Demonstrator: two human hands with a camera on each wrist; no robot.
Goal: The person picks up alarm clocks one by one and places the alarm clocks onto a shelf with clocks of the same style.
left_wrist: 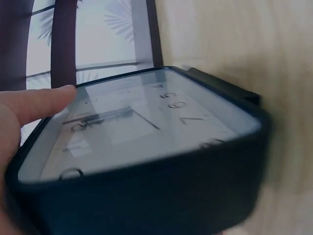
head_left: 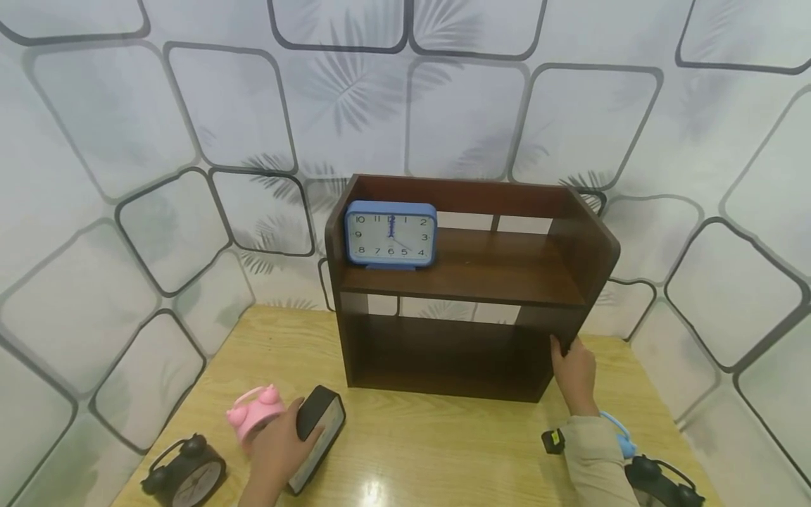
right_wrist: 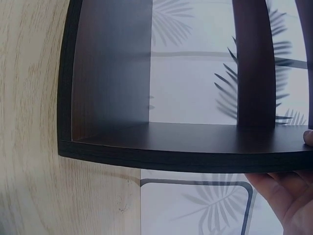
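we see, from the left on the surface [head_left: 431,451], a black twin-bell clock [head_left: 193,475] and a pink clock [head_left: 253,414] partly behind the left grip [head_left: 279,443], which pinches a black rectangular clock [head_left: 324,438] between thumb and fingers, in front of the brown shelf [head_left: 507,271]. a blue clock [head_left: 391,234] stands at the upper level's left end. the right grip [head_left: 575,370] clasps the shelf's right side; near the sleeve [head_left: 592,451] we spot a half-hidden light-blue object [head_left: 626,447].
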